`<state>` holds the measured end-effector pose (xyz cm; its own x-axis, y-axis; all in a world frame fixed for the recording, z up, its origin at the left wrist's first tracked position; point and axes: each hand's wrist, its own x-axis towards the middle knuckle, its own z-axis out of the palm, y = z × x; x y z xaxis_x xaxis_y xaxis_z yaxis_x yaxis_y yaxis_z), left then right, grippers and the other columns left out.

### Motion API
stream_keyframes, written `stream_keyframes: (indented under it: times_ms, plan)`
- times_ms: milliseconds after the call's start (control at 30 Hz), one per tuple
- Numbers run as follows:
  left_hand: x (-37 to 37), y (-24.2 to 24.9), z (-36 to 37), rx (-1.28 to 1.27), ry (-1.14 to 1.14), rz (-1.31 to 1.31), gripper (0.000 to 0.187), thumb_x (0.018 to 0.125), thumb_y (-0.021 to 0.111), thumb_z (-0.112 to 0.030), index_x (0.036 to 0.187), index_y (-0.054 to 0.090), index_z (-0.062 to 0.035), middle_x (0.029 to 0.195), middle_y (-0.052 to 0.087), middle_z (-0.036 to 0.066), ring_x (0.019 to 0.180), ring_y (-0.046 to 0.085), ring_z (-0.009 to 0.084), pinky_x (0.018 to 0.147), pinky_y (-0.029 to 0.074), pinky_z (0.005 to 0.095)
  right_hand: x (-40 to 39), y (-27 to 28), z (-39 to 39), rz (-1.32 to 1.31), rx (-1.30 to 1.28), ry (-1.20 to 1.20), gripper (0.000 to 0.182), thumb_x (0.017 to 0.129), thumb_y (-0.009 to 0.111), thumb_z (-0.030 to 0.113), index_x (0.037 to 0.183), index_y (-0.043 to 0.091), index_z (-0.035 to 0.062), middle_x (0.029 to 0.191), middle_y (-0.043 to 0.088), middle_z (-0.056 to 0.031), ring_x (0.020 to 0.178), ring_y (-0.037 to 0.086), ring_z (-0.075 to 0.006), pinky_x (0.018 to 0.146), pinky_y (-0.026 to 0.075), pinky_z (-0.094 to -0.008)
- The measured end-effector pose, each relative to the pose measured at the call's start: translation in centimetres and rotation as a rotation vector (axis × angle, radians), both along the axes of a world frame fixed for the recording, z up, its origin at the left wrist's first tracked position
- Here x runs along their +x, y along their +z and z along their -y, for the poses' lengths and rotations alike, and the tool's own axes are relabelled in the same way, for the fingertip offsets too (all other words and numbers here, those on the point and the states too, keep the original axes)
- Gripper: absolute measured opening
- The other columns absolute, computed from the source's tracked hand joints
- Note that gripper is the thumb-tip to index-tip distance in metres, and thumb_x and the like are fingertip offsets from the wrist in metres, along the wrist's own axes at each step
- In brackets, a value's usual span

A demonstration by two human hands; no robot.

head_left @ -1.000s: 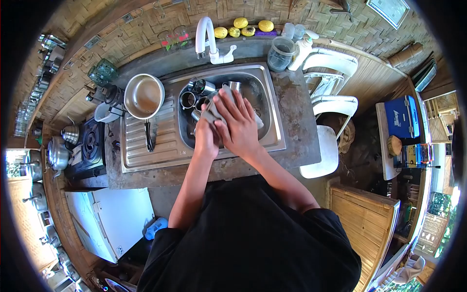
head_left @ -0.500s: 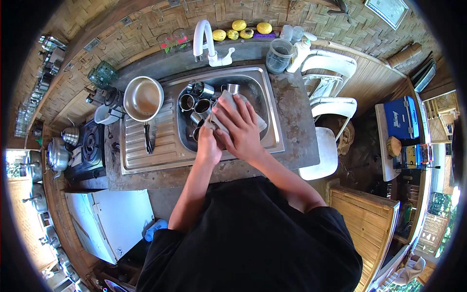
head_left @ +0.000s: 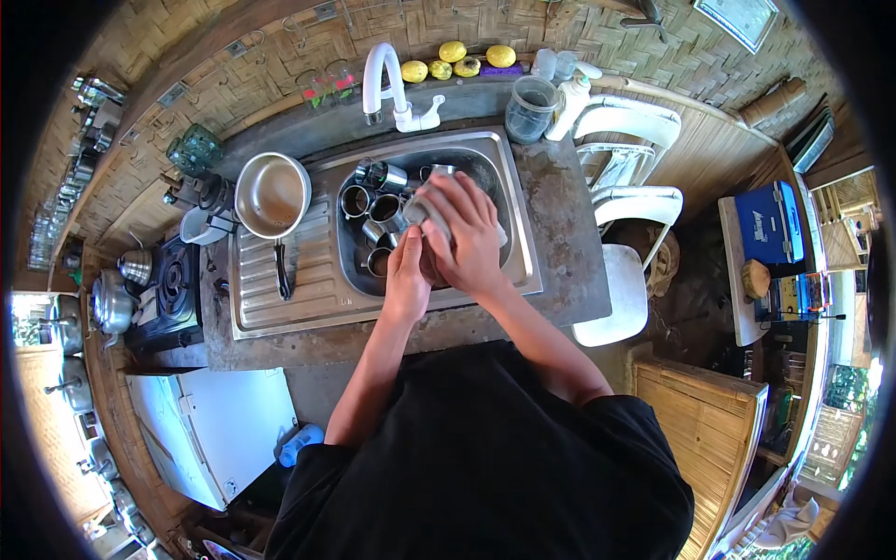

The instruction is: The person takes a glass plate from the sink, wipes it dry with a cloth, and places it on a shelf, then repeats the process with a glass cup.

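Over the sink basin [head_left: 485, 173], my two hands press together around a bunched grey cloth [head_left: 425, 207]. My right hand [head_left: 467, 233] lies over the top of the cloth, its fingers curled across it. My left hand [head_left: 408, 280] is closed against the cloth from the lower left, thumb up and most fingers hidden. Whether something is wrapped inside the cloth cannot be made out. Several metal cups [head_left: 387, 207] sit in the basin just left of my hands. Another metal cup [head_left: 437, 172] is partly visible beyond my right fingers.
A steel pan [head_left: 273, 191] rests on the drainboard [head_left: 317, 280], handle towards me. Behind the basin rises a white faucet [head_left: 378, 79]. A clear plastic tub [head_left: 534, 107] and white bottle [head_left: 571, 105] stand right of it. Yellow fruits [head_left: 452, 51] line the ledge.
My right hand has tilted and curled more over the cloth. My left hand has shifted slightly, its thumb now raised against the bundle. More of the cups shows beside them.
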<state>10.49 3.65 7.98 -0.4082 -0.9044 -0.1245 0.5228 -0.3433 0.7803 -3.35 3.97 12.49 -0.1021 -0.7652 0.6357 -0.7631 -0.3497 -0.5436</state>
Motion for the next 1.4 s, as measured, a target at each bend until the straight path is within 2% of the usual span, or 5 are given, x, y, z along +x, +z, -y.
stream_keyframes:
  times_ms: [167,467,800,967,1400]
  plan:
    - [-1.0,2.4,0.0,-0.085,0.11,0.014,0.054,0.111,0.038,-0.043,0.143,0.049,-0.0014,0.14,0.059,0.015,0.123,0.061,0.0232,0.094,0.054,0.0358,1.0,-2.4,0.3,0.697,0.184,-0.117,0.043,0.101,0.052,0.027,0.136,0.061,0.0045,0.142,0.058,-0.0178,0.134,0.05,-0.0409,0.114,0.035,-0.048]
    - [0.3,1.6,2.5,0.142,0.081,-0.184,0.053,0.11,0.038,-0.044,0.146,0.046,-0.0062,0.156,0.048,0.012,0.136,0.053,0.0309,0.112,0.045,0.0476,-0.1,-3.3,-3.5,-0.181,0.054,0.181,0.049,0.092,0.064,0.014,0.141,0.059,0.0103,0.153,0.049,-0.0153,0.143,0.041,-0.0446,0.117,0.029,-0.0568]
    - [-2.5,3.1,0.9,-0.028,-0.031,-0.016,0.052,0.111,0.029,-0.047,0.145,0.045,-0.011,0.156,0.046,0.011,0.13,0.058,0.0375,0.1,0.053,0.051,-4.4,-2.0,-1.2,1.609,0.268,0.04,0.035,0.102,0.065,0.025,0.124,0.063,-0.0019,0.109,0.07,-0.0056,0.093,0.066,-0.0129,0.083,0.052,-0.0289]
    - [-2.3,0.9,1.8,0.072,0.004,0.437,0.072,0.104,0.043,-0.061,0.154,0.035,-0.0098,0.15,0.048,0.013,0.121,0.061,0.0304,0.098,0.053,0.0444,-4.3,-0.5,-2.5,1.073,0.222,0.007,0.036,0.092,0.075,0.011,0.125,0.066,-0.0015,0.11,0.073,-0.0102,0.096,0.069,-0.0133,0.082,0.053,-0.0283]
    - [-1.0,3.1,2.2,0.436,-0.161,-0.446,0.074,0.09,0.055,-0.066,0.146,0.042,-0.0199,0.149,0.046,0.014,0.125,0.053,0.0415,0.095,0.044,0.0722,0.3,-0.9,-8.0,0.557,0.502,0.368,0.028,0.092,0.071,0.007,0.119,0.065,0.0006,0.095,0.071,-0.0131,0.08,0.069,-0.0294,0.076,0.053,-0.0335]
